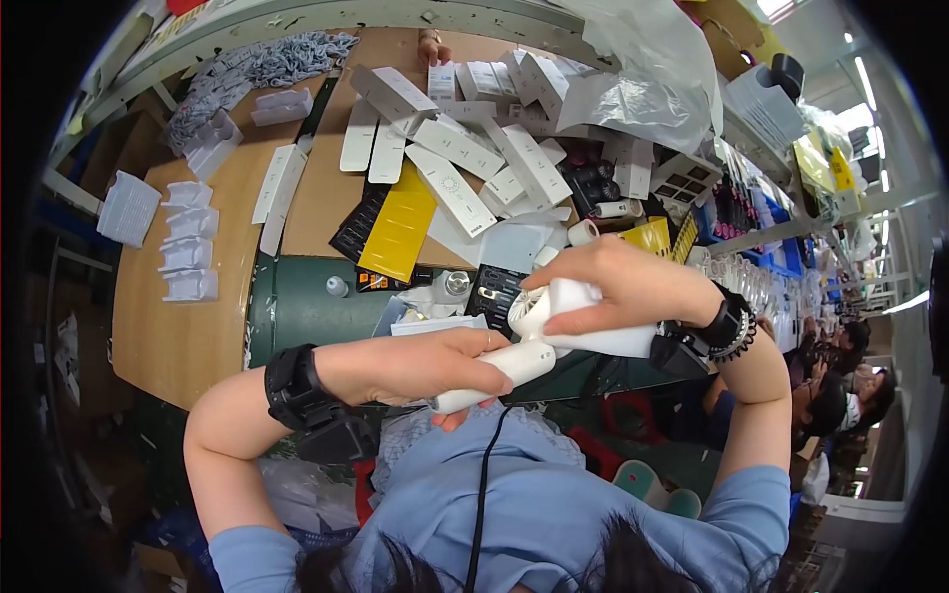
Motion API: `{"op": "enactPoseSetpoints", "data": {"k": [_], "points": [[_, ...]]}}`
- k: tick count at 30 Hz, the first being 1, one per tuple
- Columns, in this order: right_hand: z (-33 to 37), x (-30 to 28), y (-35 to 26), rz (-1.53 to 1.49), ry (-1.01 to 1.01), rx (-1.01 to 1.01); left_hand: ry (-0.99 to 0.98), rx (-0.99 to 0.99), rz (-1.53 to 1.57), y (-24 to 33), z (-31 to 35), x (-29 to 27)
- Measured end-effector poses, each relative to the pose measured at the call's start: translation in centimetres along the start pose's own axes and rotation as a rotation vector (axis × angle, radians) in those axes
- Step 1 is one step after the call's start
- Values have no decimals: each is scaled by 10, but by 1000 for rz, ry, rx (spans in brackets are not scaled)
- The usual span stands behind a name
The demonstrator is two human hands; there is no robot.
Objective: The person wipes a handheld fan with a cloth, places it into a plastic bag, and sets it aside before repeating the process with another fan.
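Two hands on white handheld fan [539, 336], left hand [425, 364] fingers round handle, right hand [618, 287] over head

A factory packing line: a long workbench [178, 326] strewn with white cartons [460, 148], shelving [781, 232] and seated co-workers [840, 395] alongside

Both forearms rise from the lower edge, elbows bent and spread wide, and meet at the middle. The left hand [420, 366] is curled into a closed grip, knuckles up, thumb tucked below. The right hand [618, 287] arches over just above and right of it, fingers bent down and closed. A black band sits on each wrist.
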State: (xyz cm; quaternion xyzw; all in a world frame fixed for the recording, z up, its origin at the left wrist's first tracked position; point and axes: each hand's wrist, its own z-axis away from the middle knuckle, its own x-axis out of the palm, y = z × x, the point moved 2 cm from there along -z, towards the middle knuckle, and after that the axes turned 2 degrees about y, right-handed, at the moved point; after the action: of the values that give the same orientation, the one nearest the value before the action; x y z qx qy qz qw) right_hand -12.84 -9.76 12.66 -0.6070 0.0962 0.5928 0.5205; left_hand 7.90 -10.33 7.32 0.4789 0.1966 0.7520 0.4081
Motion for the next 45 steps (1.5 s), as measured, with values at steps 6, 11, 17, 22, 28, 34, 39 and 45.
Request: {"op": "enactPoseSetpoints", "data": {"k": [6, 11, 17, 22, 28, 34, 39, 45], "points": [[8, 8, 0, -132, 174, -109, 28, -4, -12, 5, 2, 2], [-2, 15, -5, 24, 96, 56, 105, -19, -135, 9, -7, 0], [1, 29, 16, -242, 160, -32, 108, -23, -68, -7, -9, -10], [22, 42, 27, -427, 217, -92, 52, 108, 21, -21, -10, -11], [49, 30, 28, -779, 368, 57, -20, 211, 147, -26, -2, -4], [56, 51, 28, -934, 623, 232, 80, 303, 136, -31, -7, -1], [59, 72, 14, -1108, 860, 223, 289, 507, 190, -41, -23, -7], [34, 80, -3, -837, 955, 131, 463, 702, 163, -48, -45, -18]]}}
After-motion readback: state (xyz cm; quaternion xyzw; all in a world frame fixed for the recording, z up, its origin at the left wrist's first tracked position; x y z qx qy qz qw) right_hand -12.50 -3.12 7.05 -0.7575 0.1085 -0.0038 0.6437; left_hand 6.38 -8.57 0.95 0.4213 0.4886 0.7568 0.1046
